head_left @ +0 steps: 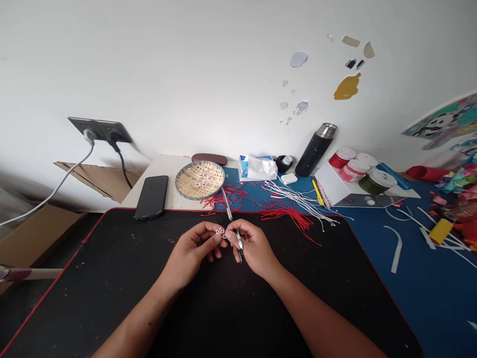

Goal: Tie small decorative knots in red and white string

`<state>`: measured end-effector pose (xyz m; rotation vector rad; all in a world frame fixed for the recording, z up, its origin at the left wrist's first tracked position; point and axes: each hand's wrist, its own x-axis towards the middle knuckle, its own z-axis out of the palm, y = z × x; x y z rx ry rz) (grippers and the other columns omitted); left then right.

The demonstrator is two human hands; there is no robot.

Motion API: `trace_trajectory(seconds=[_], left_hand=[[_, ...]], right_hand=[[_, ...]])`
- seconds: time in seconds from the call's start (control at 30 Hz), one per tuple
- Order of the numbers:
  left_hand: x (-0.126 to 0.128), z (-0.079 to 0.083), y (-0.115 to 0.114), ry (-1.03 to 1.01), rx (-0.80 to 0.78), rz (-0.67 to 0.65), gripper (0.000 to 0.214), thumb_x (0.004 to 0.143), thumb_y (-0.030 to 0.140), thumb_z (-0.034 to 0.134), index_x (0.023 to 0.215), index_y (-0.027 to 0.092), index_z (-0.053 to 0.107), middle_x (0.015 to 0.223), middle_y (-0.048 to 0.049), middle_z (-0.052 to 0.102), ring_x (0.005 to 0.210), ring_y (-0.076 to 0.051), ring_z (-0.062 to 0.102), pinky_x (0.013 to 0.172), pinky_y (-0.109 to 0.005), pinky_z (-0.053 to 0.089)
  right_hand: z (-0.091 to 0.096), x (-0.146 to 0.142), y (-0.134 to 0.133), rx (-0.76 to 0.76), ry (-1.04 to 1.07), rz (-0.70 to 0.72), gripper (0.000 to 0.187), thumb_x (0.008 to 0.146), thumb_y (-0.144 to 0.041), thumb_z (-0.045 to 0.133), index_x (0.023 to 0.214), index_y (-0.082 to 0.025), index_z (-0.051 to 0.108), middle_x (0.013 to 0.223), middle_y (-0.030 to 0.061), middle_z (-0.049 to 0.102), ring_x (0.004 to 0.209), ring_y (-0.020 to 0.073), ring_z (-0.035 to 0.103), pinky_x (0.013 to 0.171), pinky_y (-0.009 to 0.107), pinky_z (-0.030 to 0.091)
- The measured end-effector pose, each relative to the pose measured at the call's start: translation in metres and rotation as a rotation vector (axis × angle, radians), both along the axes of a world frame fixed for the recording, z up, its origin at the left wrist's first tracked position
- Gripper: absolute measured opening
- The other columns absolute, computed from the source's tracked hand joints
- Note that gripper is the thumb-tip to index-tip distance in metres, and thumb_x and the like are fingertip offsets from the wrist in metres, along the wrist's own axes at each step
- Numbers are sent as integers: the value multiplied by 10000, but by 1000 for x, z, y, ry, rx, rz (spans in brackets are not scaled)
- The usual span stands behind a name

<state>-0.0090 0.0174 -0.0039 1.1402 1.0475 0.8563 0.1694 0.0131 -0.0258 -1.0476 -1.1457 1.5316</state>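
Observation:
My left hand (194, 248) pinches a small knotted cord flower (220, 231) between thumb and fingertips. The flower has white loops and a red part at its middle. Close against it, my right hand (253, 246) is closed around a slim tool (239, 241) with a black-and-white handle. Its long silvery end (227, 203) points away from me; whether it is scissors or tweezers I cannot make out. The right thumb and fingertip are right at the flower's edge, and may be touching it. Both hands are above the black mat (112, 278).
Behind the hands lie a woven basket (181, 186) with small red-and-white pieces, red cords (288, 214) and white cords (301, 196). A phone (151, 196) is at left. Tissues (257, 168), a black flask (315, 149) and thread spools (354, 170) line the back.

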Motion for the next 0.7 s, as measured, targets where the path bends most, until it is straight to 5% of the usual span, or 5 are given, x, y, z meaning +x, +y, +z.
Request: trace_trajectory(seconds=[0.7], left_hand=[[1, -1, -3, -37, 11, -71, 343, 888, 455, 750, 1102, 188, 726, 831, -41, 734, 680, -165, 637, 595, -269, 471]], right_hand=[[-6, -1, 1, -1, -7, 22, 285, 853, -440, 758, 920, -188, 642, 645, -62, 579, 402, 72, 500, 367, 187, 391]])
